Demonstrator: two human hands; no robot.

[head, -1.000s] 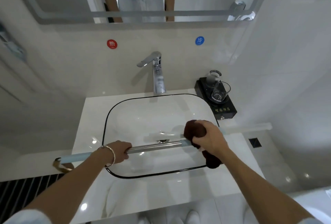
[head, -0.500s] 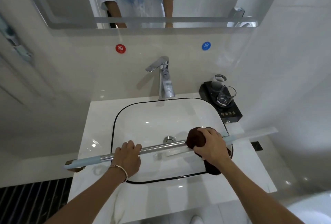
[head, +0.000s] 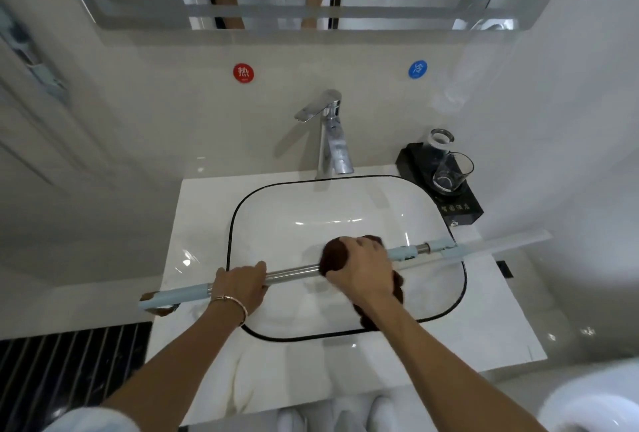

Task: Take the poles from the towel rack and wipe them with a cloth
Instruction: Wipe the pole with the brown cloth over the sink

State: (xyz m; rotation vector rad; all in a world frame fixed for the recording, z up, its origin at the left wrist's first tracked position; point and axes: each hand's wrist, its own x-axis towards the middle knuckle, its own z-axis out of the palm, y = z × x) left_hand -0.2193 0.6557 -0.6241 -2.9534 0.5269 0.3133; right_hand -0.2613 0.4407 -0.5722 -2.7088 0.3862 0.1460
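**A:** Pole (head: 294,274) first. Where is it?

**B:** In the head view it lies across the sink (head: 230,231), over the basin, running from near left to far right. The middle is bare metal, with pale blue sleeves toward both ends.

**A:** And the left hand (head: 242,288)?

**B:** Its fingers curl over the pole at the sink's left rim and grip the metal part just beside the left blue sleeve. A bracelet (head: 235,303) sits on that wrist.

**A:** The right hand (head: 363,269)?

**B:** It is closed around a dark brown cloth (head: 333,255), bunched round the pole over the middle of the basin. The cloth's tail hangs below the wrist toward the near rim.

**A:** Anything else?

**B:** A faucet (head: 332,141) stands at the far edge. Two glasses (head: 453,172) stand on a black tray (head: 460,210) at far right.
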